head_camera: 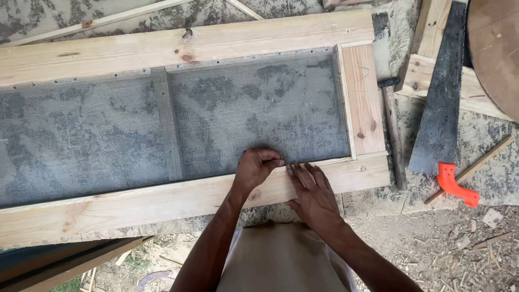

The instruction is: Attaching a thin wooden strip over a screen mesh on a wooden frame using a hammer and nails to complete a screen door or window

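Observation:
A long pale wooden frame (162,200) lies flat, with grey wire mesh (162,119) stretched across its opening. My left hand (255,168) is curled at the mesh's near edge, its fingertips pinched against the lower rail; what it pinches is too small to tell. My right hand (313,194) lies flat, palm down, on the lower rail just to the right, fingers pointing at the mesh edge. A thin wooden strip (347,108) runs along the mesh's right edge.
A handsaw with a dark blade (440,108) and orange handle (457,186) lies to the right on the ground. A hammer (393,135) rests beside the frame's right end. Planks (432,70) and a round wooden piece (497,48) are at the upper right. Wood chips litter the ground.

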